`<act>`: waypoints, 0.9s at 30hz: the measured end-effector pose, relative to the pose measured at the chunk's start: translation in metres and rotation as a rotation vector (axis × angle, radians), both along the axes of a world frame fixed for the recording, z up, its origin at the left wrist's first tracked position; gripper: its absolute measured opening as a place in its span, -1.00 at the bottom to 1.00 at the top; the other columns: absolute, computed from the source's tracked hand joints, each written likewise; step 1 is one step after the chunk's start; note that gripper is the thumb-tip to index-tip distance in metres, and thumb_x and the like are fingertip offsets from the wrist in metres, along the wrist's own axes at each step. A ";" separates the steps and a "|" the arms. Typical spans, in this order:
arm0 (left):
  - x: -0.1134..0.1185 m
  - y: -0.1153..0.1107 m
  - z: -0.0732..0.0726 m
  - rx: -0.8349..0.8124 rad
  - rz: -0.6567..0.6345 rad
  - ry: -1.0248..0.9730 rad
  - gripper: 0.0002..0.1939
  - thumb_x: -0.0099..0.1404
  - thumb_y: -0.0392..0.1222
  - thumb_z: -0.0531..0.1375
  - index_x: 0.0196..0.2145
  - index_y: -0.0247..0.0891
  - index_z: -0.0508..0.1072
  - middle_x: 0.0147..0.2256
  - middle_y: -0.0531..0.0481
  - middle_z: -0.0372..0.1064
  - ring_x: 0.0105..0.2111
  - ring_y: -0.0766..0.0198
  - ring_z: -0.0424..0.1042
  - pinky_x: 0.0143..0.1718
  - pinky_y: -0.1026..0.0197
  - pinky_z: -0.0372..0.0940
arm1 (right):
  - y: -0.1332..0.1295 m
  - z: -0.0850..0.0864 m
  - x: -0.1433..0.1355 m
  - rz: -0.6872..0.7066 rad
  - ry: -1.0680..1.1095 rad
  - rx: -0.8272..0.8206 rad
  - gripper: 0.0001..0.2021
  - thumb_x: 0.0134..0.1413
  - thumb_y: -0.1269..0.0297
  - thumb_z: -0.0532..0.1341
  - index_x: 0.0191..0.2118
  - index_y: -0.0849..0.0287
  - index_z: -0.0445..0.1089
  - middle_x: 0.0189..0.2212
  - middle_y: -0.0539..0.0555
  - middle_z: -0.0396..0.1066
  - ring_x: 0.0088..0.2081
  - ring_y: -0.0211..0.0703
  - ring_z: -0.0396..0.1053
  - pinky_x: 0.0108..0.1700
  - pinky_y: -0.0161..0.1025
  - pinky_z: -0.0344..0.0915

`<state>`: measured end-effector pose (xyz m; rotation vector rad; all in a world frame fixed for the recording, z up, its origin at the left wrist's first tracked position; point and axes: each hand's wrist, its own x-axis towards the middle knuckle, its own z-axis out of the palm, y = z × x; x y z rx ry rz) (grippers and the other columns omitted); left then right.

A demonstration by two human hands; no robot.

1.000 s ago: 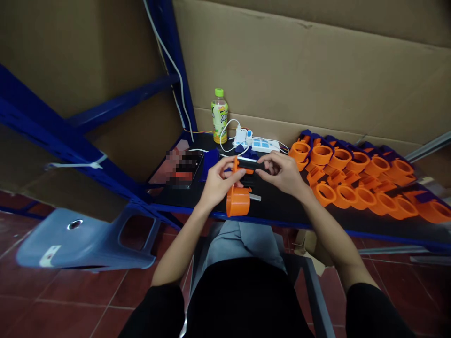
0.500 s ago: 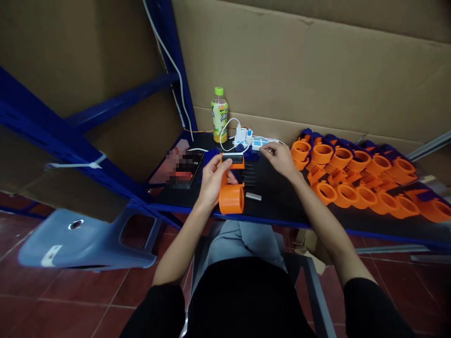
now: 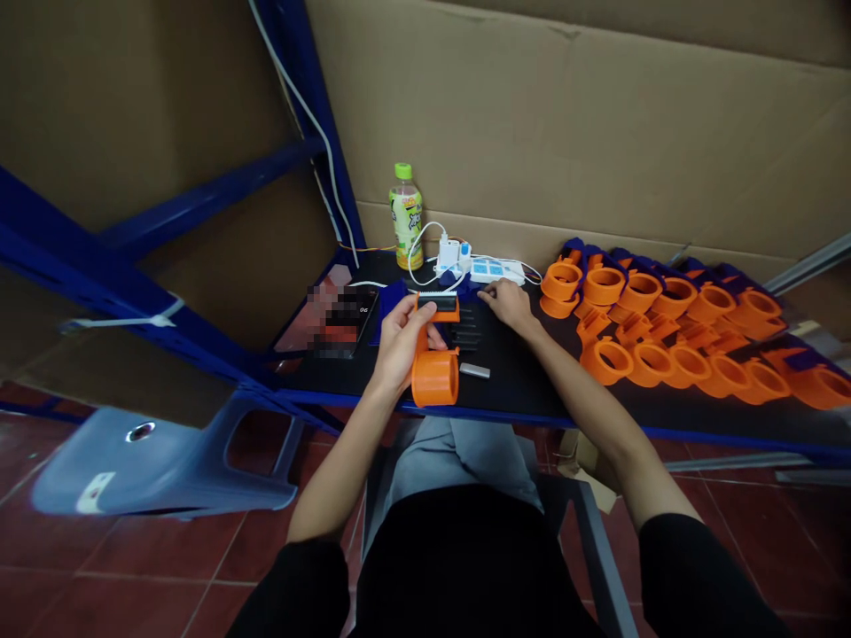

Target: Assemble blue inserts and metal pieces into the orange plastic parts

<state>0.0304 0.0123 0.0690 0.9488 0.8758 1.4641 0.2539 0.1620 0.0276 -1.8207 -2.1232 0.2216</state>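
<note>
My left hand [image 3: 397,347] is closed around an orange plastic part [image 3: 435,379] with a ring at its near end. A black block with a white toothed edge [image 3: 437,299] sits across the part's far end, under my left thumb. My right hand [image 3: 509,304] is low over the black shelf top, fingers bent and drawn together near a dark blue piece [image 3: 467,289]; what the fingertips hold, if anything, is hidden. Several thin dark rods [image 3: 467,335] lie between the hands. Nearer me lies a small grey metal bar [image 3: 474,370].
Several orange ring parts with dark blue pieces [image 3: 651,363] stand in rows at the right. Behind the hands are a white power strip [image 3: 498,269] with cables and a green-capped bottle [image 3: 406,221]. A phone [image 3: 352,323] lies left. A blue stool [image 3: 166,461] stands on the floor.
My right hand has come down and slightly left, from above the shelf by the power strip to its surface. My left hand keeps hold of the orange part. The view has shifted slightly.
</note>
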 end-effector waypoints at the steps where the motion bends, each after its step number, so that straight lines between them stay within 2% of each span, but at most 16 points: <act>1: 0.000 0.000 0.000 -0.001 -0.004 -0.001 -0.64 0.19 0.04 0.40 -0.25 -0.19 0.37 -0.67 0.16 0.36 -0.70 0.35 0.36 -0.58 0.35 0.32 | 0.001 -0.001 0.001 -0.011 0.049 -0.024 -0.74 0.35 0.09 0.27 -0.06 0.12 0.62 0.02 0.18 0.59 0.04 0.01 0.50 0.06 -0.14 0.37; 4: -0.001 0.002 -0.001 -0.002 0.001 -0.008 -0.64 0.19 0.04 0.40 -0.25 -0.18 0.37 -0.67 0.16 0.35 -0.70 0.33 0.36 -0.58 0.34 0.34 | 0.003 -0.005 0.007 -0.037 0.179 -0.099 -0.80 0.27 0.14 0.33 -0.12 0.12 0.62 -0.09 0.08 0.63 -0.05 -0.10 0.53 0.01 -0.22 0.37; 9: -0.001 0.005 -0.004 -0.007 -0.008 -0.004 -0.65 0.20 0.04 0.39 -0.25 -0.19 0.37 -0.67 0.16 0.36 -0.70 0.34 0.37 -0.58 0.35 0.32 | 0.000 -0.008 0.020 -0.028 0.218 -0.127 -0.80 0.24 0.15 0.35 -0.14 0.15 0.61 -0.19 0.04 0.64 -0.12 -0.19 0.53 -0.05 -0.29 0.36; 11: 0.000 0.006 -0.005 -0.014 -0.023 0.000 -0.63 0.19 0.06 0.40 -0.24 -0.19 0.39 -0.67 0.15 0.36 -0.69 0.34 0.37 -0.59 0.35 0.31 | -0.003 -0.006 0.023 -0.041 0.206 -0.103 -0.81 0.25 0.17 0.34 -0.12 0.13 0.60 -0.14 0.05 0.63 -0.09 -0.17 0.52 -0.03 -0.27 0.36; 13: 0.001 0.006 -0.005 -0.015 -0.030 0.001 -0.63 0.19 0.07 0.40 -0.24 -0.20 0.40 -0.67 0.15 0.36 -0.69 0.33 0.37 -0.59 0.35 0.31 | -0.006 -0.005 0.024 -0.041 0.167 -0.051 -0.76 0.27 0.16 0.32 -0.03 0.10 0.58 -0.07 0.07 0.61 -0.03 -0.11 0.51 0.01 -0.21 0.36; 17: 0.002 0.004 -0.005 -0.018 -0.028 -0.008 -0.65 0.19 0.05 0.40 -0.24 -0.20 0.41 -0.66 0.14 0.36 -0.70 0.33 0.37 -0.59 0.34 0.34 | -0.009 -0.005 0.022 0.065 0.018 -0.010 -0.61 0.39 0.10 0.23 0.22 0.09 0.48 0.13 0.20 0.49 0.11 0.02 0.45 0.09 -0.11 0.36; 20: 0.003 0.003 -0.005 -0.030 -0.046 -0.021 -0.64 0.19 0.03 0.40 -0.23 -0.21 0.40 -0.67 0.15 0.36 -0.70 0.33 0.37 -0.59 0.35 0.34 | -0.010 -0.008 0.022 0.093 -0.037 -0.029 -0.67 0.39 0.17 0.23 0.16 0.12 0.52 0.18 0.24 0.44 0.16 0.04 0.41 0.11 -0.11 0.35; 22: 0.004 0.003 -0.006 -0.030 -0.047 -0.025 -0.64 0.19 0.03 0.41 -0.22 -0.21 0.40 -0.67 0.15 0.36 -0.70 0.34 0.37 -0.58 0.35 0.35 | -0.008 -0.010 0.023 0.083 0.028 -0.033 -0.71 0.32 0.22 0.30 0.10 0.12 0.52 0.10 0.19 0.49 0.08 -0.03 0.44 0.06 -0.16 0.35; 24: 0.004 0.003 -0.006 -0.027 -0.032 -0.031 -0.64 0.19 0.03 0.40 -0.24 -0.21 0.39 -0.67 0.15 0.36 -0.70 0.34 0.37 -0.57 0.36 0.35 | -0.005 -0.012 0.026 0.063 0.160 -0.027 -0.70 0.20 0.26 0.39 0.03 0.15 0.50 -0.05 0.10 0.54 -0.09 -0.15 0.47 -0.04 -0.23 0.36; 27: 0.003 0.005 -0.008 -0.054 -0.023 -0.068 -0.64 0.19 0.03 0.40 -0.24 -0.19 0.37 -0.66 0.14 0.37 -0.70 0.32 0.38 -0.60 0.35 0.32 | -0.005 -0.008 0.023 0.032 0.438 0.045 -0.66 0.01 0.25 0.50 -0.12 0.22 0.48 -0.33 -0.02 0.48 -0.34 -0.30 0.38 -0.20 -0.32 0.34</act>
